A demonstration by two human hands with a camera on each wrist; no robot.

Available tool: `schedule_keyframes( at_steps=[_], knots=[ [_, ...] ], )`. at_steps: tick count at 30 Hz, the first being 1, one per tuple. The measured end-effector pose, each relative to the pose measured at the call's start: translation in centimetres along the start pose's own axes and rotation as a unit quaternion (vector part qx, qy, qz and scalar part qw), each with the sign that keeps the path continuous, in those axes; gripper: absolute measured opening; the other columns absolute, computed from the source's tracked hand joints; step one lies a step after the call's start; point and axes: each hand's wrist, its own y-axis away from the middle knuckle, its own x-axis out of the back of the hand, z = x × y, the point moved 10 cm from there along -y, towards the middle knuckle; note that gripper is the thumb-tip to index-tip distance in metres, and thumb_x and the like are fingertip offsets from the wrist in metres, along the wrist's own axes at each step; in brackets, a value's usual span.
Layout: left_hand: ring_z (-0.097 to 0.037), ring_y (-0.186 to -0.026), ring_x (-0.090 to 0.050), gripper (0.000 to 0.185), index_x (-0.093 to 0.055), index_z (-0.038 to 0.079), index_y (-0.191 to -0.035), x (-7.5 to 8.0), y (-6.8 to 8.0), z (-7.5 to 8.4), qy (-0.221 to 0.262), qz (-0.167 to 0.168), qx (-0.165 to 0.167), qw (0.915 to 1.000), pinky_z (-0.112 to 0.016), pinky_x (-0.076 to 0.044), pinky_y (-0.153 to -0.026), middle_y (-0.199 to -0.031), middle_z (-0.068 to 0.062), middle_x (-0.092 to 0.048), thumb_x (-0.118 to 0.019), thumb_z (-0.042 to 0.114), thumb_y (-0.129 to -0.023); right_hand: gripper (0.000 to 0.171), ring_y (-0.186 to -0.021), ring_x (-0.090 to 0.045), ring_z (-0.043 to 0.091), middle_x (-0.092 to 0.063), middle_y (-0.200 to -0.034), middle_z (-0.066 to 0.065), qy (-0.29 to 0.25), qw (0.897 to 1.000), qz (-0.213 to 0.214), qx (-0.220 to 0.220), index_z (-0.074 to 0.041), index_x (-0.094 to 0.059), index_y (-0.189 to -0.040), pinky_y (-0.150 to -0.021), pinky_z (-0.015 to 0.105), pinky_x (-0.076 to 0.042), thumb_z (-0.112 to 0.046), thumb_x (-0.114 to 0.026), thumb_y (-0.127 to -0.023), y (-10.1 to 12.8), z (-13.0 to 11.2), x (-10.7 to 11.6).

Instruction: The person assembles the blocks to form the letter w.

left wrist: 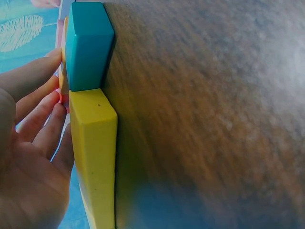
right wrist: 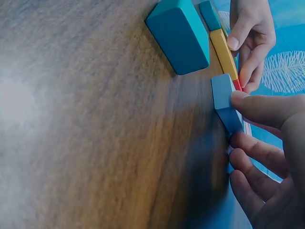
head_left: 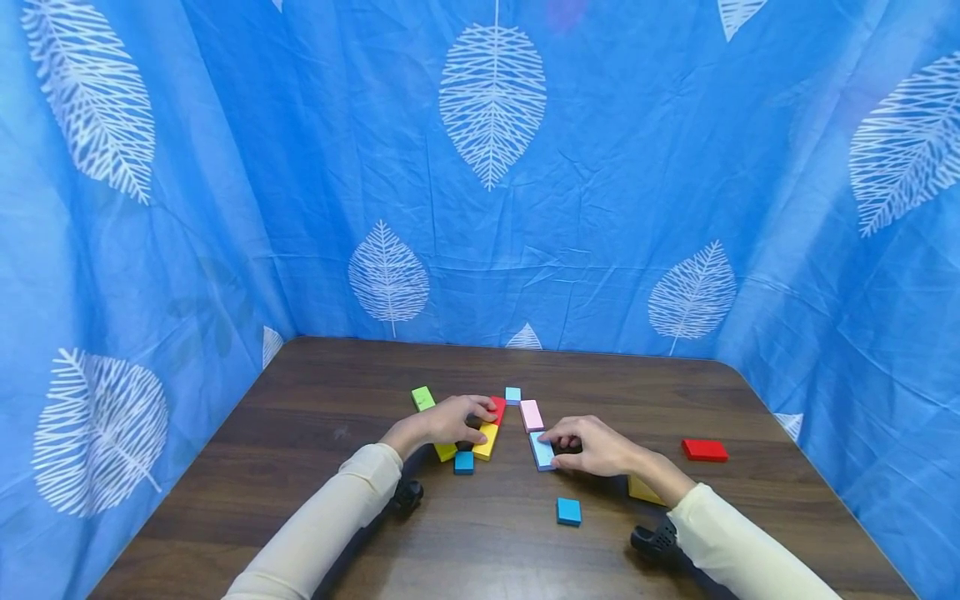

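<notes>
My left hand [head_left: 450,419] touches a yellow-orange block [head_left: 485,442] with the thumb and a red block [head_left: 498,408] with the fingers; these two lie end to end. On the other side, my right hand [head_left: 596,446] pinches a light blue block [head_left: 542,452] between thumb and fingers, as the right wrist view also shows for the light blue block [right wrist: 222,93]. A pink block [head_left: 531,415] lies at its far end. Beyond is a small light blue block [head_left: 513,395]. A teal block [left wrist: 90,45] and a yellow block [left wrist: 97,157] stand close beside my left hand.
A lime green block [head_left: 422,398] lies left of the left hand. Nearer me is another teal block [head_left: 568,511]. Partly under my right forearm sits a yellow block [head_left: 645,492], with a red block [head_left: 705,451] farther right. Blue leaf-patterned cloth [head_left: 495,275] surrounds the wooden table [head_left: 300,417].
</notes>
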Motion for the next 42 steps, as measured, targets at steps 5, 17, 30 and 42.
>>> schedule_keyframes(
  at_steps=[5,17,30,42],
  knots=[
    [-0.03,-0.145,-0.038,0.047,-0.065,0.01,-0.142,-0.04,0.0,-0.06,0.004,0.0,0.002,1.0,-0.05,-0.031,-0.119,-0.156,-0.002,-0.047,-0.076,0.018,-0.097,0.035,-0.095,-0.059,0.018,-0.067,-0.116,-0.005,0.0,1.0,0.001,-0.01,-0.011,-0.074,-0.128,-0.085,0.036,-0.055,-0.026,-0.075,-0.097,-0.07,0.2,-0.05],
    [-0.03,-0.146,-0.037,0.047,-0.065,0.01,-0.141,-0.17,0.0,-0.28,0.009,0.001,0.005,0.9999,-0.05,-0.031,-0.119,-0.157,-0.002,-0.047,-0.076,0.018,-0.096,0.037,-0.094,-0.058,0.015,-0.066,-0.116,-0.005,0.004,1.0,0.007,-0.02,-0.013,-0.073,-0.129,-0.083,0.034,-0.054,-0.031,-0.076,-0.097,-0.22,0.62,-0.01],
    [-0.03,-0.146,-0.037,0.047,-0.065,0.01,-0.142,-0.13,0.02,-0.18,0.009,-0.004,0.001,0.9999,-0.05,-0.031,-0.119,-0.157,-0.002,-0.046,-0.075,0.019,-0.097,0.038,-0.093,-0.058,0.015,-0.066,-0.114,-0.006,0.003,1.0,0.014,-0.021,-0.012,-0.072,-0.13,-0.083,0.034,-0.054,-0.03,-0.076,-0.096,-0.39,0.66,0.16],
    [-0.032,-0.145,-0.038,0.047,-0.065,0.009,-0.141,-0.07,0.05,-0.06,0.002,-0.004,-0.005,1.0,-0.051,-0.032,-0.118,-0.156,-0.005,-0.047,-0.077,0.018,-0.096,0.039,-0.094,-0.058,0.017,-0.065,-0.116,-0.005,-0.001,0.999,0.011,-0.032,-0.013,-0.072,-0.131,-0.082,0.034,-0.053,-0.031,-0.075,-0.097,-0.42,0.68,0.1]
  ],
)
